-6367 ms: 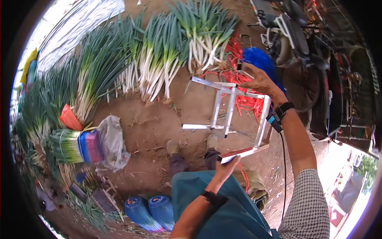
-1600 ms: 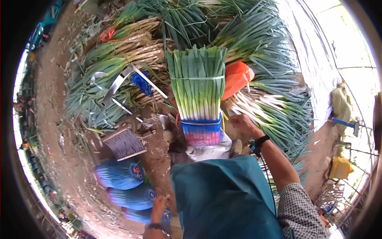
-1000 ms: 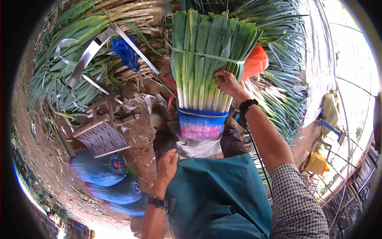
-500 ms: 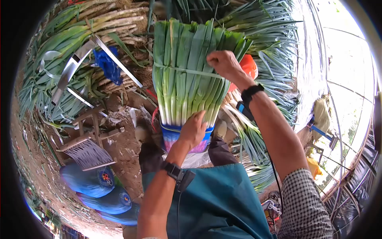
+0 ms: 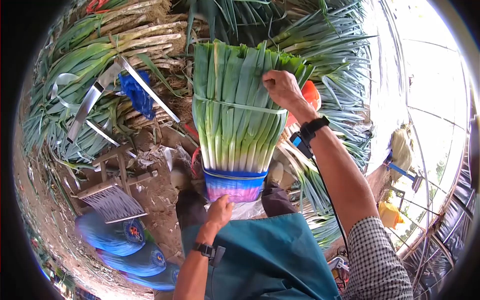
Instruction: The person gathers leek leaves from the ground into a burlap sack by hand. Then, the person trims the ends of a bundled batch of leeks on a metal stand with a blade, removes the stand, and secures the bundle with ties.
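I log the leek bundle (image 5: 232,125) as dark green at the leaves, grading to white at the stems; its wrap (image 5: 237,184) as blue over pink; the apron (image 5: 270,260) as teal; the sleeve (image 5: 377,260) as black-and-white check.

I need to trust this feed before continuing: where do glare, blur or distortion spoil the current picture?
Head view, upper right: strong glare, the white sheet nearly washed out; head view, outer rim: fisheye bending, dark corners; head view, lower left: blue-wrapped bundles look smeared; head view, centre: leek bundle and right hand fairly clear.
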`<action>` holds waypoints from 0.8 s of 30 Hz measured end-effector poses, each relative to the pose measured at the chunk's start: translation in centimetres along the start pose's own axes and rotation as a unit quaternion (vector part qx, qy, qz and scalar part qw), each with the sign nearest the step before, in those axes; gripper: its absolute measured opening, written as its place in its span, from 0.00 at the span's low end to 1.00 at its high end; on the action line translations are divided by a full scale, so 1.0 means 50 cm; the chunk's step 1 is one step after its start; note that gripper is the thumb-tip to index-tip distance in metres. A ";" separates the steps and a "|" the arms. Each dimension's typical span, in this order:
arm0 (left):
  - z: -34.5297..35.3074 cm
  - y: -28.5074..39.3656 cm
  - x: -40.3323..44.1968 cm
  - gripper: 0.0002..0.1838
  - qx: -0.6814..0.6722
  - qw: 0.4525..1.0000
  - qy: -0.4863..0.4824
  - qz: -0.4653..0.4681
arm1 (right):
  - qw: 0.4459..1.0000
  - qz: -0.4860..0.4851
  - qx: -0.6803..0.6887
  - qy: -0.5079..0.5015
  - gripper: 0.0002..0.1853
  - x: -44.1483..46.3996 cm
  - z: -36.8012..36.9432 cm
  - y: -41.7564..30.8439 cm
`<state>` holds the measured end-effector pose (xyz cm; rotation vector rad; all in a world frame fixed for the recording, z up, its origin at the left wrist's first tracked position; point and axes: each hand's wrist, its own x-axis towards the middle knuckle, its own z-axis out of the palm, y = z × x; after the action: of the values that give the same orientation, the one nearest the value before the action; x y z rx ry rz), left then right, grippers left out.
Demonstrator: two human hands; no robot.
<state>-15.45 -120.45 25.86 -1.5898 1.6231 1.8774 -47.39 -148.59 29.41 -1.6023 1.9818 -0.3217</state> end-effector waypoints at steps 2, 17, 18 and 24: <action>-0.035 -0.001 -0.016 0.21 -0.054 0.997 0.039 -0.027 | 0.999 -0.008 -0.005 0.041 0.11 0.017 -0.015 -0.012; -0.047 -0.103 -0.026 0.17 -0.152 0.977 0.144 -0.045 | 0.978 0.138 0.130 0.084 0.19 0.116 -0.058 -0.009; -0.046 -0.109 -0.023 0.16 -0.159 0.974 0.155 -0.042 | 0.973 0.086 0.196 0.091 0.17 0.070 -0.081 -0.013; -0.084 -0.096 -0.022 0.16 -0.105 0.984 0.142 -0.035 | 0.996 0.081 0.013 -0.040 0.10 -0.292 -0.029 0.121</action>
<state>-9.19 -121.47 24.63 -2.0557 1.4848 1.9096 -51.32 -133.36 31.48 -1.4054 2.0233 -0.2156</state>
